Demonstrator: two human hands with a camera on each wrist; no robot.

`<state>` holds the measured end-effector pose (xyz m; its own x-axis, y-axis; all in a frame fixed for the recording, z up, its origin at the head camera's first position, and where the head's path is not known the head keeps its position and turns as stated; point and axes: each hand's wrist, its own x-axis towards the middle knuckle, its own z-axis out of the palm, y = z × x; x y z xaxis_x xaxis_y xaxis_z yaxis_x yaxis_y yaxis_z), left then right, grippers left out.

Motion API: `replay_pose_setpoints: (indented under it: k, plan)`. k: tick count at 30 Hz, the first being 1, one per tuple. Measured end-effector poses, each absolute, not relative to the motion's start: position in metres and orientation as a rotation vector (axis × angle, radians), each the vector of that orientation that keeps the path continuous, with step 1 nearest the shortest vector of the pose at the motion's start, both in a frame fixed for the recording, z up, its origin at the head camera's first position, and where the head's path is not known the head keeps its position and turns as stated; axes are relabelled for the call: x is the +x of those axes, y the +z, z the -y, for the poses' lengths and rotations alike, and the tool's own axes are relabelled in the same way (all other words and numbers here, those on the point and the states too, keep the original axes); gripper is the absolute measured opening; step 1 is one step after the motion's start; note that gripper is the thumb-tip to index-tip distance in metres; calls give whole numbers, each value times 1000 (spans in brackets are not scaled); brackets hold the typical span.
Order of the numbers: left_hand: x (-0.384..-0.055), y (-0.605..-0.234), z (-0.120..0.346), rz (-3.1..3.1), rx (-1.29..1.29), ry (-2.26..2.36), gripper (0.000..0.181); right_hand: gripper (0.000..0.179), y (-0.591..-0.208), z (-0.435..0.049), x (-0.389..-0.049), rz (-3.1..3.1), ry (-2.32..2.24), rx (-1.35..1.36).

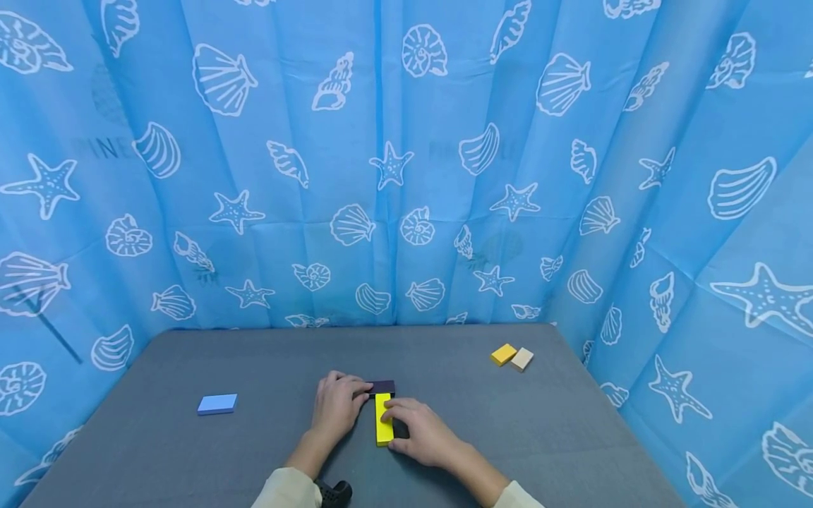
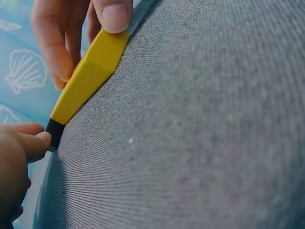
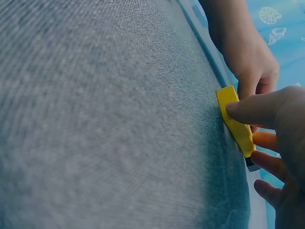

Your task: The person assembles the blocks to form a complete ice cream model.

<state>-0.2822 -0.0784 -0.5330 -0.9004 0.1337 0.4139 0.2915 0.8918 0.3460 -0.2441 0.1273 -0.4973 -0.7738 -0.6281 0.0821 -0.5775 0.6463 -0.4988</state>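
A bright yellow rectangular block (image 1: 384, 420) lies lengthwise on the grey table, its far end against a dark block (image 1: 382, 387) that lies crosswise, so the two look like a T. My left hand (image 1: 337, 406) holds the dark block by its left end, thumb toward me; the left wrist view also shows the thumb on the dark block (image 2: 55, 133). With my right hand (image 1: 424, 432) I grip the yellow block from the right, thumb at its near end and a fingertip on its upper part. Part of the dark block is hidden under my left fingers.
A blue block (image 1: 217, 404) lies on the left of the table. Toward the far right are an orange-yellow block (image 1: 504, 354) and a pale wooden block (image 1: 523, 359), close together. A blue shell-patterned curtain (image 1: 394, 162) hangs behind the table and along its sides.
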Motion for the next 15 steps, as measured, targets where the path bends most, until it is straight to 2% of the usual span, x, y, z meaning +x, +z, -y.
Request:
replay_pose_setpoints:
  k: [15]
  plan:
    - [-282, -532, 79, 2681, -305, -604, 23, 33, -498, -126, -244, -2755, -809, -968]
